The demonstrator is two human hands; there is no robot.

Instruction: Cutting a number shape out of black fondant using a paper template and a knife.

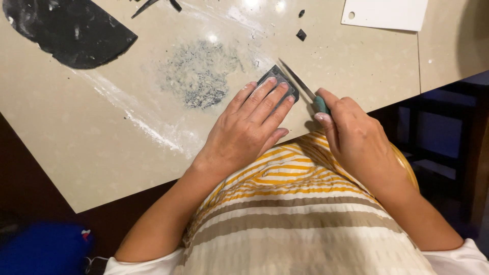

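Left hand (244, 130) is pressing flat, fingers together, on a small dark slab (279, 81) near the counter (102, 132) edge, right hand (356, 140) is gripping a teal-handled knife (305, 91) alongside it; slab looks thin, soft, tearable, so hold flat from above.

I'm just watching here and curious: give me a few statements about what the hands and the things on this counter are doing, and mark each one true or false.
1. The left hand presses flat on a small dark grey piece. True.
2. The right hand holds a pair of scissors. False: it holds a thin knife with a teal handle.
3. The knife blade lies along the right edge of the small piece. True.
4. A large black half-round sheet lies at the far left of the counter. True.
5. The white card lies under the left hand. False: it lies at the far right edge, apart from both hands.
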